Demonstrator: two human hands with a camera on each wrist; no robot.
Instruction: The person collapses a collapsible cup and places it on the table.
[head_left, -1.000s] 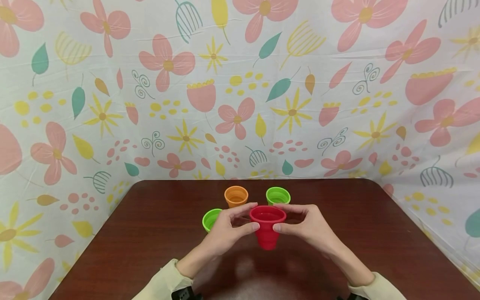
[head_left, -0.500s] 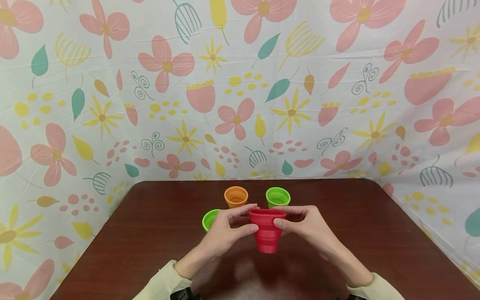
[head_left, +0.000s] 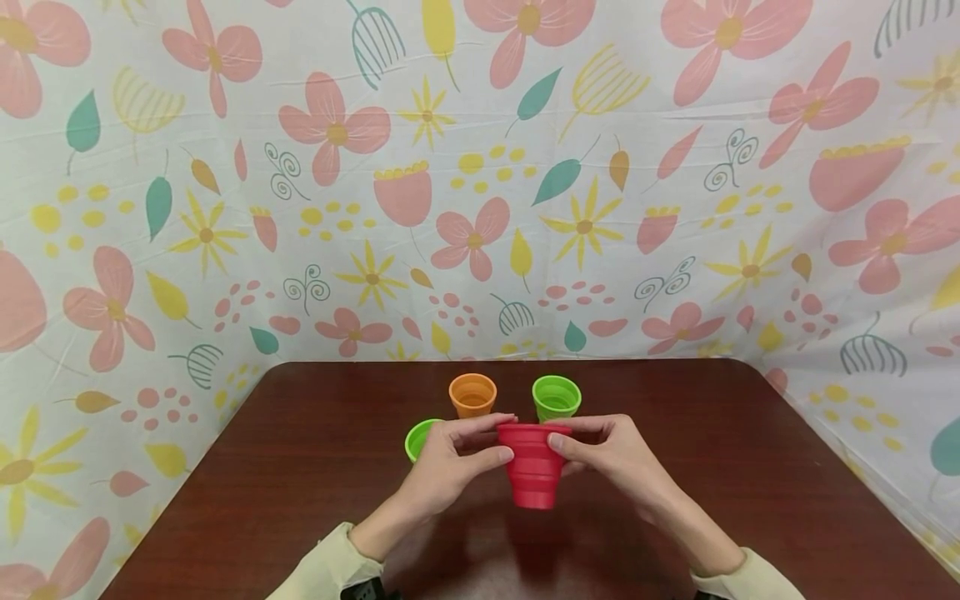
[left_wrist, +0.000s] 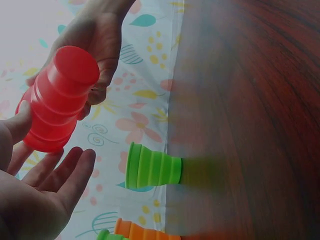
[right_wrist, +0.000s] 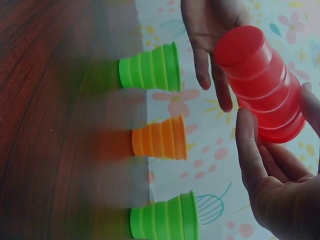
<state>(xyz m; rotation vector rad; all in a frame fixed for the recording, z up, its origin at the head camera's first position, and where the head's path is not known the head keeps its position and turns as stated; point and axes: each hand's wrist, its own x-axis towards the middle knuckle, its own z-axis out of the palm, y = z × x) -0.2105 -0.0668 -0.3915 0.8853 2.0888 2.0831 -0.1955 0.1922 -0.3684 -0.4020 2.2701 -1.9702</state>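
A red ribbed collapsible cup [head_left: 535, 471] is held up in front of the body, its rim at the top and its base clear of the table in both wrist views. My left hand [head_left: 444, 467] pinches the rim from the left, thumb on the near side and fingers behind. On the other side, my right hand [head_left: 618, 458] pinches the rim the same way. From the left wrist view, the base of the red cup [left_wrist: 77, 70] faces the camera. The cup's inside is hidden in the head view.
An orange cup [head_left: 472, 395] and a green cup [head_left: 557, 397] stand upright farther back on the dark wooden table [head_left: 337, 417]. Another green cup [head_left: 419, 439] sits partly behind the left hand. A flower-patterned cloth [head_left: 480, 167] hangs behind the table.
The red cup has tipped so that its mouth, visible a second ago, is out of sight and more of its side shows. Both hands keep their grip and have sunk slightly.
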